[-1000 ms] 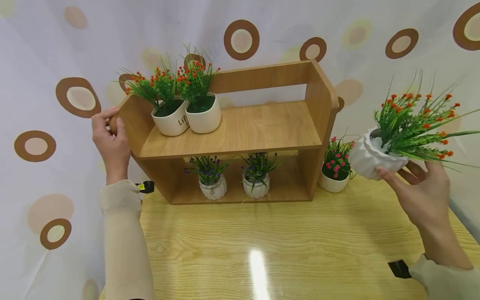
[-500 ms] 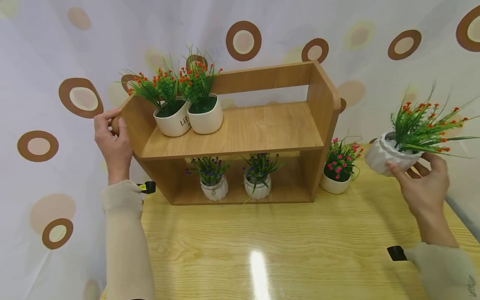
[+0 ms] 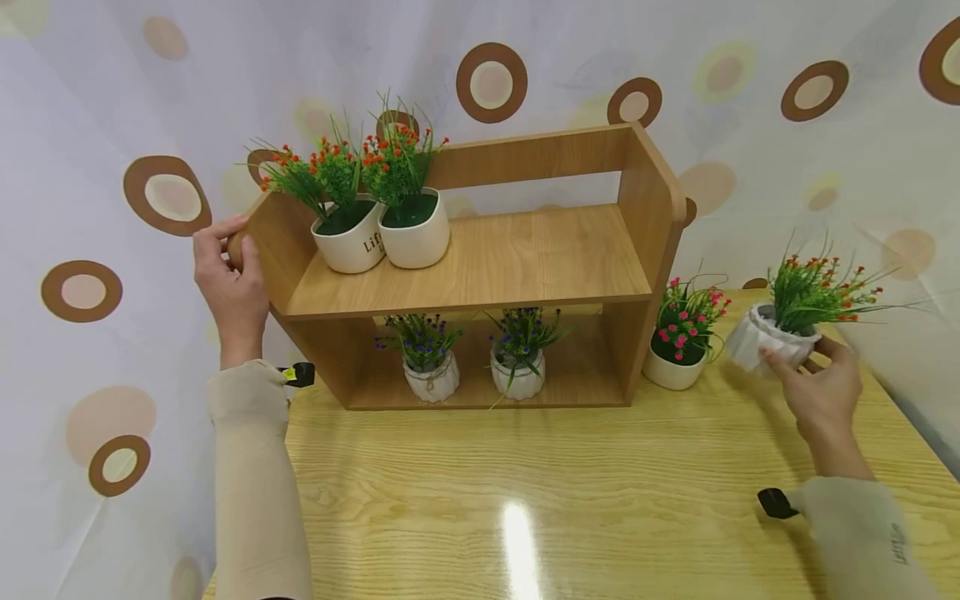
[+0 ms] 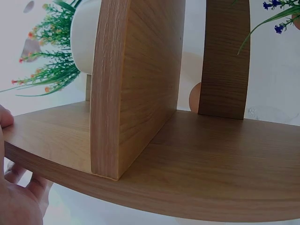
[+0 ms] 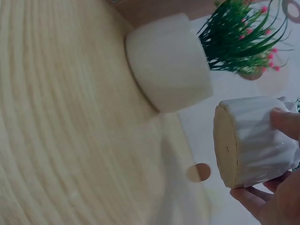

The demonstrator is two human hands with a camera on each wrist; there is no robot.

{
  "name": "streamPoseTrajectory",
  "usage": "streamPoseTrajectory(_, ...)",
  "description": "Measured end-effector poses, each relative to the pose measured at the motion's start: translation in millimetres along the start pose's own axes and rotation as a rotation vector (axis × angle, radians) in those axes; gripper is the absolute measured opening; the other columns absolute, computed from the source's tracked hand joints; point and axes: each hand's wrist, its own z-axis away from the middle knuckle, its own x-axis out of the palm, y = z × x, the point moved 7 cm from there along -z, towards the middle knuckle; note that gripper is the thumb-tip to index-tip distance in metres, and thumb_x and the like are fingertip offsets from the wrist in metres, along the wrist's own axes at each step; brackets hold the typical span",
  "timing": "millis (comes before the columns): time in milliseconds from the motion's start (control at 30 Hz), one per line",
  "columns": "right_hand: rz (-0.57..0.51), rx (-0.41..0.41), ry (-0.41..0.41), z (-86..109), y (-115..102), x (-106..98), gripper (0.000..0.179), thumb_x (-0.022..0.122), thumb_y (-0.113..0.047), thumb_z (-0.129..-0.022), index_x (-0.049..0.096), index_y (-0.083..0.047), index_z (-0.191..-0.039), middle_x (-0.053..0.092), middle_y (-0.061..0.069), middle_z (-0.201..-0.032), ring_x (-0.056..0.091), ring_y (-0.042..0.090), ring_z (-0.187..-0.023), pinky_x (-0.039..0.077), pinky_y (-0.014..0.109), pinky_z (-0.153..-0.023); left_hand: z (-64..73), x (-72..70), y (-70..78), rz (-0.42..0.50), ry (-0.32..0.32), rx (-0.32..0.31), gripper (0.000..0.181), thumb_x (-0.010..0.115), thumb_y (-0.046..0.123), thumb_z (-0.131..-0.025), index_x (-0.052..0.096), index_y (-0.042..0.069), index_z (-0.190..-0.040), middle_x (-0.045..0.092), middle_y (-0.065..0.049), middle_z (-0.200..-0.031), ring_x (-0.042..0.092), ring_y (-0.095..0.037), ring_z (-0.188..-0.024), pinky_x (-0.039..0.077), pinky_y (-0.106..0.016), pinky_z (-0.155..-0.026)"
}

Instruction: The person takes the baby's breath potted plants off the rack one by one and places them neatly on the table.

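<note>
My left hand (image 3: 234,287) grips the left side panel of a two-tier wooden shelf (image 3: 540,250); in the left wrist view its thumb and fingers lie on either side of the panel (image 4: 51,136). My right hand (image 3: 821,396) holds a white ribbed flowerpot (image 3: 768,340) with orange-red flowers, thumb on the near side. The right wrist view shows this pot's flat underside (image 5: 226,147) raised off the table. Left of it, a smooth white pot with pink flowers (image 3: 675,367) stands on the table beside the shelf's right panel.
On the upper tier, two white pots with red flowers (image 3: 414,237) touch at the left end. Below them stand two ribbed pots with blue-purple flowers (image 3: 431,379), (image 3: 519,377). The wood-grain table (image 3: 480,475) reaches a circle-patterned cloth backdrop (image 3: 555,75).
My right hand has moved down and left with the ribbed flowerpot, bringing it closer to the table and the pink-flowered pot. The left hand keeps its grip on the shelf.
</note>
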Motion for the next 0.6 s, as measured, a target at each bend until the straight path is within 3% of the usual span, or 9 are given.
streamPoseTrajectory(100,-0.015,0.059,-0.020,-3.1,13.4,4.9,0.093,0.074,-0.041,-0.092,0.025,-0.008,-0.164,0.040,-0.020,-0.122,0.049,-0.003,-0.099,0.049,0.007,-0.069,-0.9,-0.3,-1.5,0.002,0.001,0.005,0.027,0.054,0.017,-0.102,0.069,0.011,-0.124,0.055,0.025,-0.115,0.048,0.004,-0.092,0.035,-0.019,-0.072)
streamPoseTrajectory(167,-0.035,0.101,-0.032,-3.7,21.2,7.6,0.097,0.075,-0.044,-0.091,0.023,-0.009,-0.164,0.041,-0.016,-0.129,0.044,-0.006,-0.093,0.049,0.009,-0.068,-1.2,0.0,-2.2,0.006,-0.001,0.008,0.027,0.054,0.017,-0.102,0.069,0.011,-0.124,0.056,0.024,-0.114,0.048,0.003,-0.091,0.035,-0.019,-0.072)
streamPoseTrajectory(333,-0.011,0.138,-0.036,-5.0,31.2,10.8,0.098,0.073,-0.046,-0.091,0.020,-0.011,-0.165,0.035,0.006,-0.157,0.044,-0.006,-0.094,0.049,0.008,-0.067,-0.7,0.9,-4.4,0.010,-0.014,0.011,0.027,0.054,0.017,-0.102,0.069,0.011,-0.124,0.058,0.020,-0.117,0.048,0.003,-0.091,0.035,-0.019,-0.072)
streamPoseTrajectory(600,0.047,0.065,-0.063,-10.1,29.6,16.6,0.092,0.069,-0.040,-0.096,0.019,-0.004,-0.164,0.026,0.022,-0.164,0.049,0.002,-0.104,0.049,0.007,-0.068,0.1,-1.1,-4.0,-0.007,-0.032,0.008,0.027,0.054,0.022,-0.103,0.068,0.016,-0.126,0.056,0.023,-0.115,0.048,0.002,-0.091,0.037,-0.020,-0.073)
